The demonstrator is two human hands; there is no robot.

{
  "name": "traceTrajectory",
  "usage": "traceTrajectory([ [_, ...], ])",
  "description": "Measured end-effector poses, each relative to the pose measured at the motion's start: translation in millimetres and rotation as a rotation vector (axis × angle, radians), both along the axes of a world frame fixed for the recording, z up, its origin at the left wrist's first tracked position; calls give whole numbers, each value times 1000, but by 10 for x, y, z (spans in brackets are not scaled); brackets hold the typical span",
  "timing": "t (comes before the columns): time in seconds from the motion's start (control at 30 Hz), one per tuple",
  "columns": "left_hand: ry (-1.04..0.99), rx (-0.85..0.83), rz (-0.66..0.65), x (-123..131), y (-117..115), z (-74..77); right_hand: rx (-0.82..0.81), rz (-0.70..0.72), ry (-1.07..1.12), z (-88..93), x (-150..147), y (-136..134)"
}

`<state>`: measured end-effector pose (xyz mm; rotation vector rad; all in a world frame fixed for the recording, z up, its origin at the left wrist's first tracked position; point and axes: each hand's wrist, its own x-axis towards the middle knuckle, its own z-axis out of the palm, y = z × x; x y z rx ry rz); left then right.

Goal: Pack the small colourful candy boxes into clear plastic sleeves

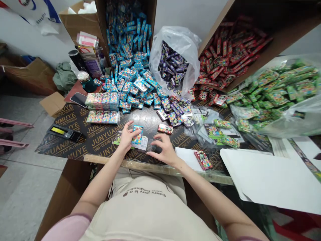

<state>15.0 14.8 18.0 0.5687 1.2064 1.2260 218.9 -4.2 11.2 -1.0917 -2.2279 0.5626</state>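
My left hand (127, 136) is closed on a small blue packet (137, 133) held over a white card (141, 143) and a clear sleeve on the dark plywood table (100, 140). My right hand (163, 150) rests beside it with fingers spread, fingertips touching the clear sleeve. A red packet (165, 128) lies just beyond my hands. Another red packet (203, 159) lies to the right on white paper.
Stacked finished packs (102, 107) sit at left. Behind are a cardboard box of blue packets (130, 50), a plastic bag of purple ones (173, 67), a box of red ones (230, 50) and a bag of green ones (276, 90). White sheets (271, 177) cover the right.
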Motion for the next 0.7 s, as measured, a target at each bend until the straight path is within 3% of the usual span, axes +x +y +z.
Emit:
traceTrajectory([
  [0.17,-58,-48,-187,344,-137,1,40,13,-14,74,88,-65],
  [0.27,33,10,-263,423,-219,-76,56,26,-8,33,82,-93],
  [0.33,239,136,-367,318,-234,-128,56,-42,7,-18,142,-107],
  [0.47,986,488,-767,-62,-206,-229,57,-177,5,-166,331,-104],
  [0.53,1262,545,-924,-176,-191,-285,50,-165,-22,-256,375,-97],
  [0.6,1377,561,-974,-199,-179,-333,49,-145,-60,-335,369,-95],
  [0.7,1378,606,-929,-141,-167,-350,68,-141,-128,-400,318,-112],
])
